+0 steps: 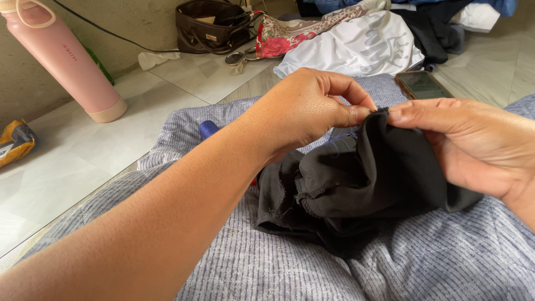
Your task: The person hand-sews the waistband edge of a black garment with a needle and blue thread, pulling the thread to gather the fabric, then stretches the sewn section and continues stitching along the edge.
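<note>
On the grey striped cloth (pixel 423 262) over the lap, the black garment (pixel 356 184) lies bunched, its top edge lifted between the left hand (pixel 304 108) and right hand (pixel 473 145), both sets of fingers pinched on it, touching.

Pale tiled floor (pixel 72 156) meets a rough beige wall (pixel 139 22), lit by what seems daylight.

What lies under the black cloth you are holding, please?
Under the black cloth, striped grey-blue fabric shows, with a blue spool peeking out behind. Anything directly beneath is covered.
</note>
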